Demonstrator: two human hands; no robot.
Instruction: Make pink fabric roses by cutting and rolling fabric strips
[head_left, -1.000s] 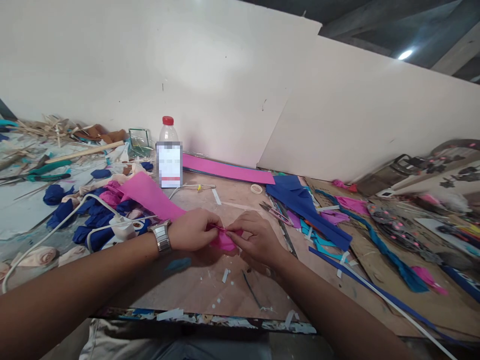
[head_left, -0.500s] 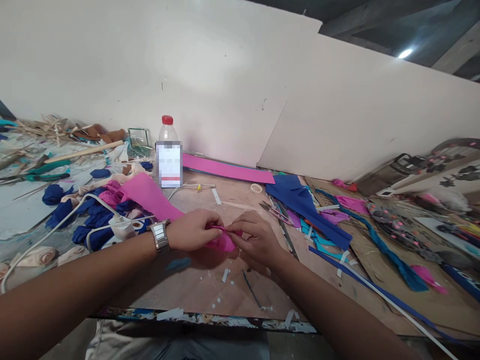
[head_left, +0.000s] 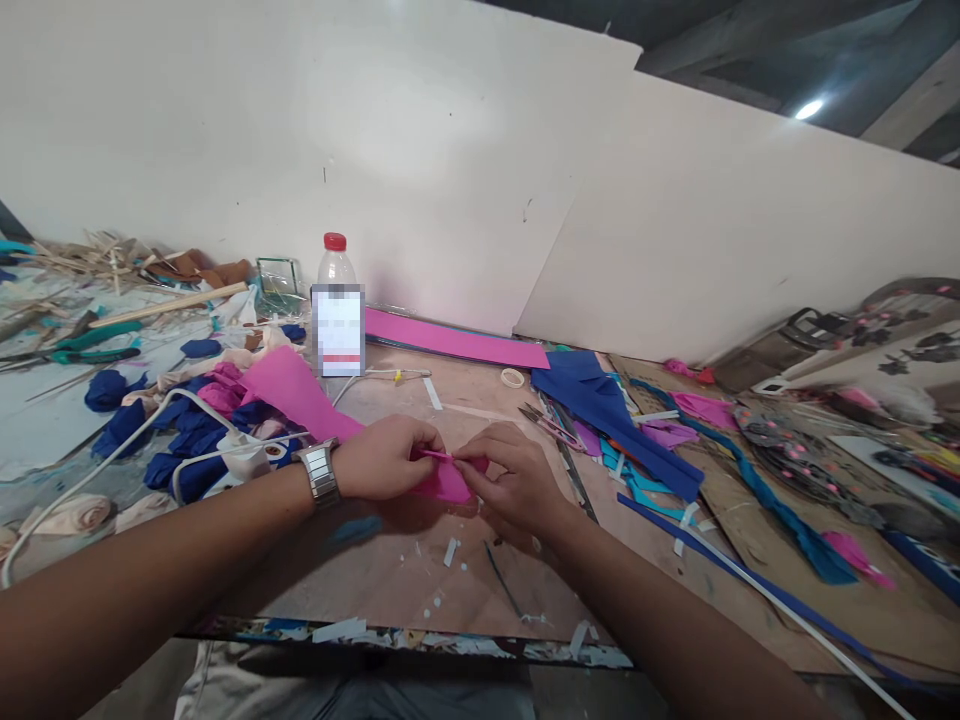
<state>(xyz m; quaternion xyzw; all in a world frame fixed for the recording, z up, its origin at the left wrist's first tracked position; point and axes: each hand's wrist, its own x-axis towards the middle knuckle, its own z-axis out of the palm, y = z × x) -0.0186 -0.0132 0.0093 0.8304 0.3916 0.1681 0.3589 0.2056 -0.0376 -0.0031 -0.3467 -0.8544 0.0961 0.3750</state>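
Both hands meet over the middle of the worktable, closed on one pink strip (head_left: 446, 484). My left hand (head_left: 390, 457), with a metal watch on its wrist, pinches the strip from the left. From the right, the fingers of my right hand (head_left: 514, 475) grip its folded edge, close to the left fingertips. The strip's wide tail (head_left: 289, 385) runs out behind my left wrist to the upper left, over rolled pink and blue pieces. Part of the strip is hidden under the fingers.
A bottle with a red cap (head_left: 335, 243) stands behind a phone (head_left: 340, 332). Small scissors (head_left: 551, 425) lie right of my hands, near dark blue sheets (head_left: 592, 385). A white cable and plug (head_left: 246, 456) cross the left side. Green-handled pliers (head_left: 97, 342) lie far left.
The pink piece between my fingers has shifted slightly and now shows a flatter fold along its top. Both hands stay in nearly the same place.
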